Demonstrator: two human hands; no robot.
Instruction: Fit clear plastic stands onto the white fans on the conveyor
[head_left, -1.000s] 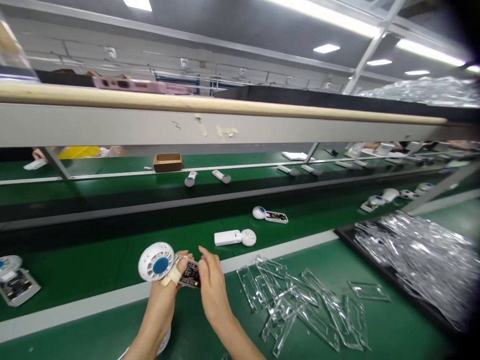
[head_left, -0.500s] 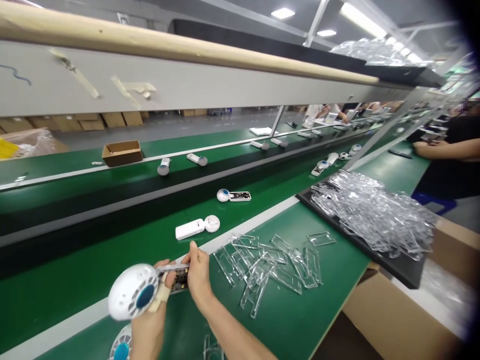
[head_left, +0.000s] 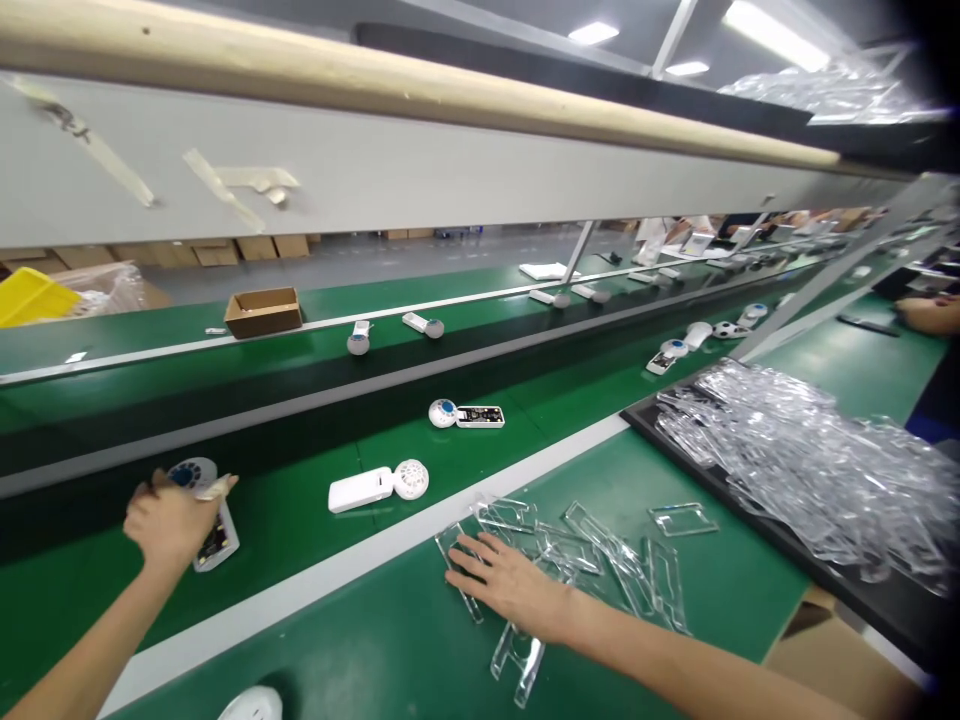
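My left hand (head_left: 169,520) is over the green belt at left, fingers curled round a white handheld fan (head_left: 219,540). The fan's round blue-centred head shows behind the fingers, and its uncovered handle with a circuit board shows below them. My right hand (head_left: 517,590) lies palm down with fingers spread on the loose pile of clear plastic frames (head_left: 600,540); nothing is gripped in it. Between the hands, a white fan (head_left: 361,489) lies on the belt with its handle closed. Beyond it is another fan (head_left: 480,416) with its circuit board exposed.
A black tray (head_left: 724,490) heaped with clear plastic frames stands at right. Part of a white fan (head_left: 253,704) shows at the bottom edge. Several fans lie along the belts, near a small cardboard box (head_left: 262,318). A long shelf beam (head_left: 420,185) crosses above.
My left hand has carried the open-handled fan left and forward onto the belt. My right hand has let go of it and moved right onto the clear frames. The view has shifted slightly.
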